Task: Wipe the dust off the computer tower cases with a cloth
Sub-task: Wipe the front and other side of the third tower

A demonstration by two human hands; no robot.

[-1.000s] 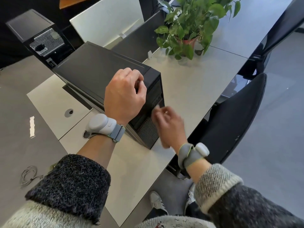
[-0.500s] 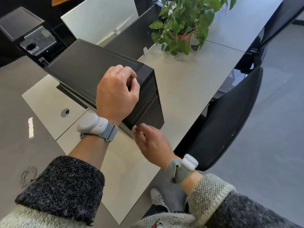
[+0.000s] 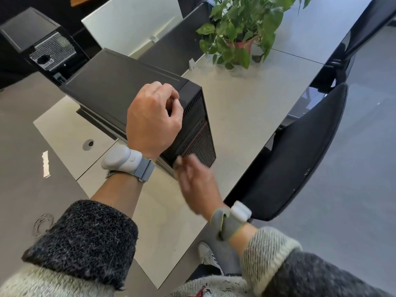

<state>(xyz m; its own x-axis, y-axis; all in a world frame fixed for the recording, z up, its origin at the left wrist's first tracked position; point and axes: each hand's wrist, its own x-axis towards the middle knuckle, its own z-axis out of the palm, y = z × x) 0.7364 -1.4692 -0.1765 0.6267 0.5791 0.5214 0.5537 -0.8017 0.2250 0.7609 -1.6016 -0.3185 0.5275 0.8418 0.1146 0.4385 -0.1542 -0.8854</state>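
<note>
Tower (image 3: 120,86) mid-frame: left hand (image 3: 152,123) clamps top edge, right hand (image 3: 197,179) blurred at grille (image 3: 201,144), grip unreadable; wipe along slats.

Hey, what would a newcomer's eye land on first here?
A black computer tower stands on the desk, the left hand gripping its top front edge. The right hand, motion-blurred, is at its lower front. A leafy potted plant sits farther back.

1. Tower (image 3: 120,88): black; ribbed grille (image 3: 201,144) edged red.
2. Second tower (image 3: 27,31): black; silvery perforated mesh (image 3: 53,50).
3. Desk (image 3: 246,108): pale grey.
4. Plant (image 3: 242,22): green; pot (image 3: 246,45) reddish.
5. Chair (image 3: 300,151): black.
6. Sleeves (image 3: 81,236): speckled charcoal and cream knit.
</note>
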